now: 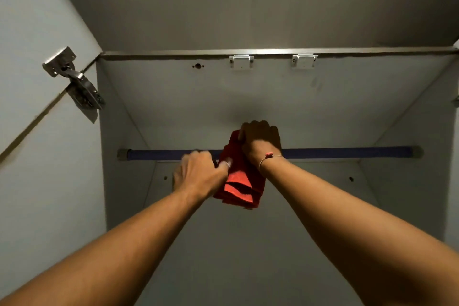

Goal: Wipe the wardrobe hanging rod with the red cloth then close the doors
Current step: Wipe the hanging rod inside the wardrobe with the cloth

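A dark blue hanging rod (347, 151) runs left to right across the white wardrobe, seen from below. A folded red cloth (238, 186) is draped over the rod near its middle and hangs down below it. My right hand (260, 141) is clenched over the top of the cloth, pressing it on the rod. My left hand (198, 174) is just left of the cloth, its fingertips pinching the cloth's left edge next to the rod. The rod's middle is hidden behind both hands and the cloth.
The left door (37, 82) stands open, held by a metal hinge (74, 82). Two metal brackets (241, 61) sit under the wardrobe's top front edge. The right side panel (422, 131) reaches the frame's edge. Small holes dot the back panel.
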